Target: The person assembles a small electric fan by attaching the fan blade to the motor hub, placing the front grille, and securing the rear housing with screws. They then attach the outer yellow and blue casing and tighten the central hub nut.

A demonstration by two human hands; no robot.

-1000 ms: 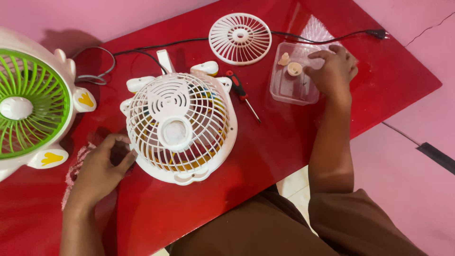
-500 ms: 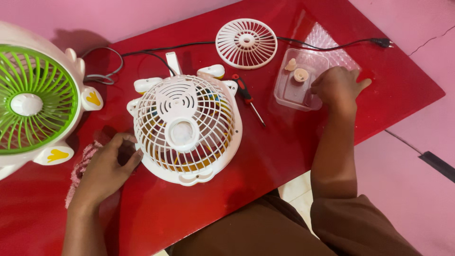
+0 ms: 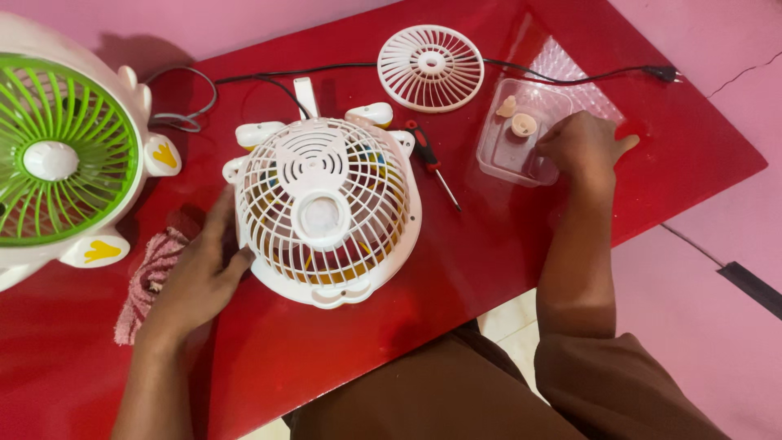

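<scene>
A small white fan (image 3: 326,212) lies on its back-grille side on the red table (image 3: 456,269), its yellow blades showing through the grille. My left hand (image 3: 199,273) rests against the fan's left rim, steadying it. My right hand (image 3: 580,148) reaches into a clear plastic container (image 3: 509,147) that holds small cream-coloured fan parts; the fingertips are curled inside and I cannot see whether they pinch anything. A red-handled screwdriver (image 3: 432,163) lies between the fan and the container.
A loose white round grille (image 3: 431,68) lies at the back. A second fan with green blades (image 3: 61,159) stands at the left. A black power cord (image 3: 570,79) runs along the far edge. A pink cloth (image 3: 147,281) lies beside my left hand.
My right hand has shifted from the container's far side down into its near right corner. My left hand has moved up from the table onto the fan's rim.
</scene>
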